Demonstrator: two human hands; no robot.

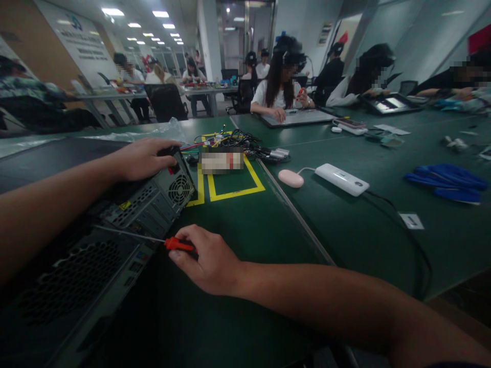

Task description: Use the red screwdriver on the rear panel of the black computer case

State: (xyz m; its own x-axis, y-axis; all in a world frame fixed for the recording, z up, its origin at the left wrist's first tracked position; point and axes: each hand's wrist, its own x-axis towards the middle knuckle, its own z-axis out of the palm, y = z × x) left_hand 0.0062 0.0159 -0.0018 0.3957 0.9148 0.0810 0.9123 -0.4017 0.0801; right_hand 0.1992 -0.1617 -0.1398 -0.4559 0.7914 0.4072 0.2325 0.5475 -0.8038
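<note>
Screwdriver (178,244) with an orange-red handle is sitting in the person's right hand (209,258), whose thumb and fingers are closing around the grip. Its long thin shaft is pointing left across the back of a black desktop computer tower (115,255), the tip reaching the metal near a yellow warning label (125,205); whether it is engaging a screw, I cannot tell. The tower is lying tilted at the left of the green tabletop (245,225), its rear panel facing the right hand and showing a round fan grille (180,189) and a broad honeycomb vent (72,281). The left hand (148,158) is resting palm down on the tower's upper edge, its fingers reaching over the far corner above the fan grille; whether they are gripping, I cannot tell.

Beyond that corner, yellow tape (238,193) is marking out frames on the tabletop, and a tangle of black cables (249,139) is lying behind a pale, blurred-out box (218,162). Clear plastic sheeting (172,130) is spreading behind the tower. Across the table seam, a white power bank (341,179) is lying between a pink rounded device (290,178), joined to it by a short cable, and a blue cloth bundle (447,176) farther right. A co-worker in a white top (264,97) is leaning over a flat grey panel (299,117) on the opposite side, one hand holding something red.
</note>
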